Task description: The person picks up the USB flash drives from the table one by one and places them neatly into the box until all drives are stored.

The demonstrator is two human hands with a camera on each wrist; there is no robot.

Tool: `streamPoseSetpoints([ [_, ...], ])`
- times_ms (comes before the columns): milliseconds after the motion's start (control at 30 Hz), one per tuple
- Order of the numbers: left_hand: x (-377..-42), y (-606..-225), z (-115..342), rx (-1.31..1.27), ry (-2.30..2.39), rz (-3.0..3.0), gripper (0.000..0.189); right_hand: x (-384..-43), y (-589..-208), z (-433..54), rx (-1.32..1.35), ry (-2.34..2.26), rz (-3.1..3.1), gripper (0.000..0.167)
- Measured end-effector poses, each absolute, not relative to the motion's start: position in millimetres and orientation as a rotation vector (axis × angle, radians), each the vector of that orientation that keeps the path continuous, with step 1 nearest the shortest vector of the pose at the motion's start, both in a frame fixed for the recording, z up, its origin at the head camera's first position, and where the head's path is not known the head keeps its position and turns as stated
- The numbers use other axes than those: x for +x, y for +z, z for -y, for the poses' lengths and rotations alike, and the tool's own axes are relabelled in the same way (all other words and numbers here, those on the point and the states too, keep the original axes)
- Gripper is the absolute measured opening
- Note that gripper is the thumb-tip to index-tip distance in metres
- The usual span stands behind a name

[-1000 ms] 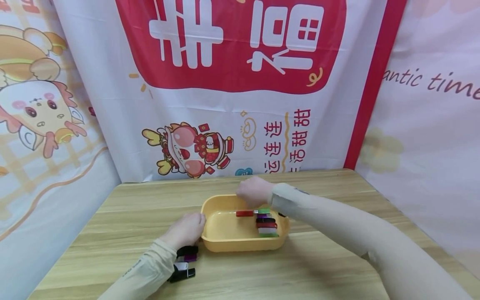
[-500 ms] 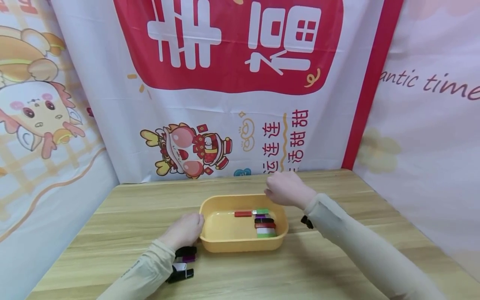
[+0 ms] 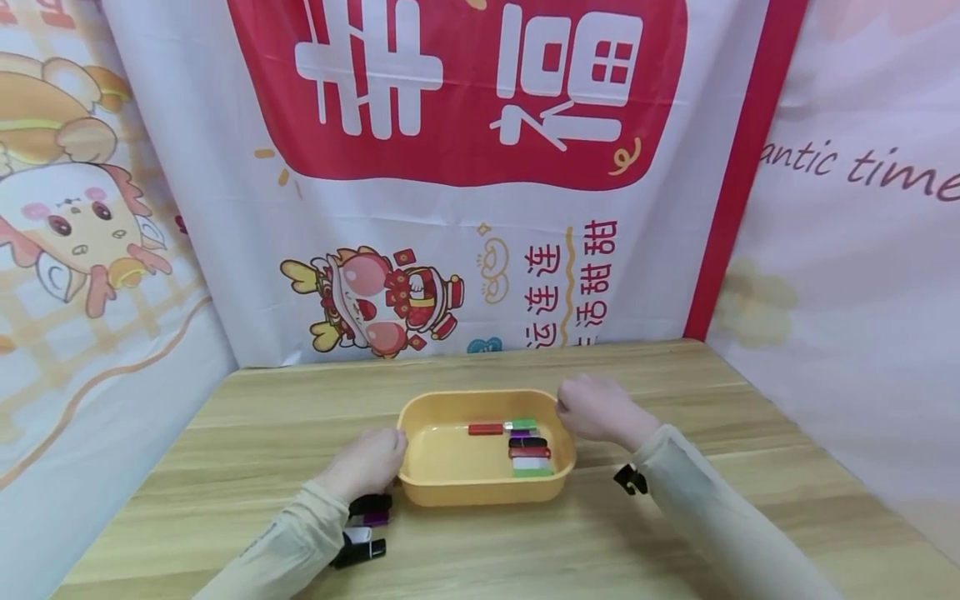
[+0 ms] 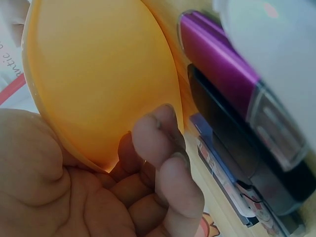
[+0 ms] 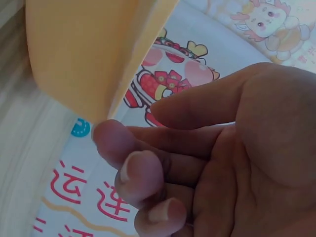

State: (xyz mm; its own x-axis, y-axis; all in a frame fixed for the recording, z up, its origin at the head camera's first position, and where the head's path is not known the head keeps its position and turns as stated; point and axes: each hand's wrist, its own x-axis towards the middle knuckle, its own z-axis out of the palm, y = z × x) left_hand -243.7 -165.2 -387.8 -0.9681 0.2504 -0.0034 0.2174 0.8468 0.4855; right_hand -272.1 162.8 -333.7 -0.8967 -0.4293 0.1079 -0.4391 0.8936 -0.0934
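Note:
A yellow plastic basin (image 3: 465, 493) stands on the wooden table. My left hand (image 3: 369, 460) grips its left rim; in the left wrist view the rim runs between the thumb and curled fingers (image 4: 182, 197). My right hand (image 3: 600, 408) is at the basin's far right corner. In the right wrist view its fingers are loosely bent, the space between thumb and fingers holds nothing, and a fingertip (image 5: 113, 140) lies close to the rim; contact is unclear. Inside the basin, several small coloured sticks lie stacked at the right, with a red one (image 3: 485, 429) and a green one (image 3: 521, 424) behind.
Several small flat sticks, among them a purple one (image 4: 222, 64) and a black one (image 3: 360, 553), lie left of the basin by my left forearm. A black hooked piece (image 3: 631, 480) lies at the right. A printed cloth (image 3: 480, 208) hangs along the table's far edge.
My right hand has moved right, from over the basin's far side to its far right corner, uncovering the sticks and the black hooked piece. The left hand has stayed at the left rim.

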Motion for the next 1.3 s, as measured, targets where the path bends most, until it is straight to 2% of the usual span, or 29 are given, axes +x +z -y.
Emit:
streamPoseSetpoints([
  [433,-246.8,-383.1,164.9,0.338,0.753,-2.918,0.043,-279.6,-344.0,-168.1,0.594,0.244,3.035,0.027],
  [833,-249.9,-382.4,166.7,0.372,0.686,-2.938,0.038,-285.9,-350.5,-171.7,0.507,0.605,3.279,0.026],
  [1100,-250.7,-383.1,164.9,0.360,0.703,-2.913,0.043,-286.4,-354.8,-171.6,0.504,0.579,3.294,0.028],
  [1300,-251.7,-385.2,168.3,0.385,0.702,-2.913,0.039,-288.4,-356.9,-168.2,0.513,0.510,3.286,0.029],
])
